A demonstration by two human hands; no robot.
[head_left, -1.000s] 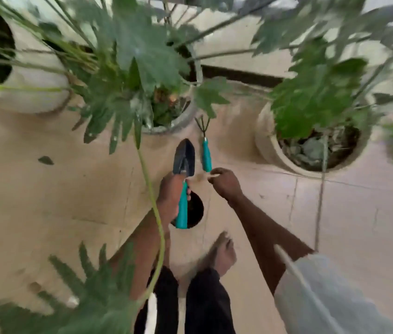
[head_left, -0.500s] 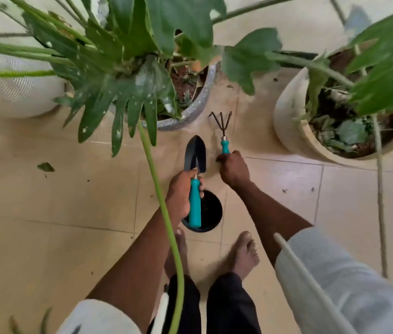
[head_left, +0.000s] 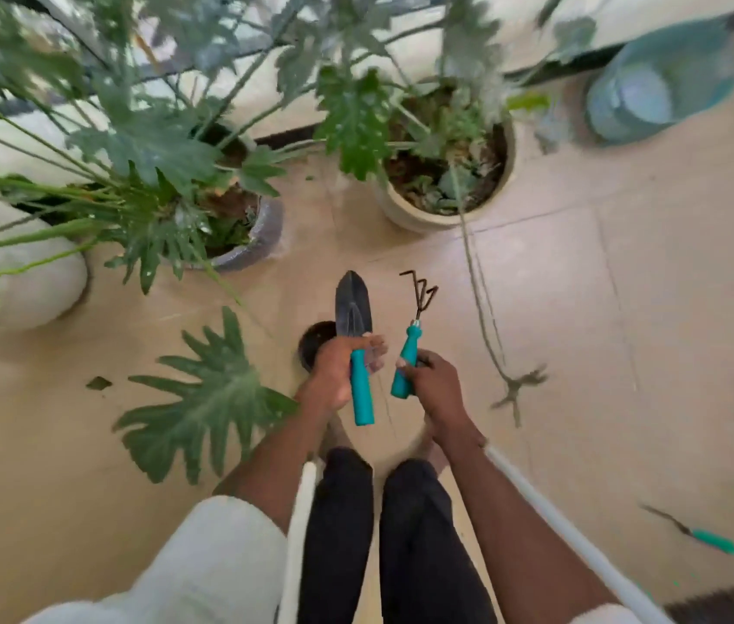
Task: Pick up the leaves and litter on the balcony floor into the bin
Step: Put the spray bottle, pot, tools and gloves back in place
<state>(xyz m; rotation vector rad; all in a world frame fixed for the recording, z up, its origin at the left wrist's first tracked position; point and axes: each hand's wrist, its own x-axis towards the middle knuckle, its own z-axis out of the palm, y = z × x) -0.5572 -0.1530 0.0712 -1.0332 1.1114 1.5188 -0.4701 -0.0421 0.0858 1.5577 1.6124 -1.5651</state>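
Frame centre: left hand [head_left: 333, 376] grasped teal-handled trowel [head_left: 356, 349]; right hand [head_left: 435, 387] grasped teal-handled hand rake [head_left: 410, 353]. Loose leaf [head_left: 98, 383] lay centre-left.

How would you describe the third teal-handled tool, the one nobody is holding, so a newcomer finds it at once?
Start from the person's right arm and look to the tiled floor on its outer side, near the frame's lower right corner. There a slim tool lies flat and alone. Unlike the trowel and hand rake held up in the hands, it rests on the tiles, with a narrow dark blade.
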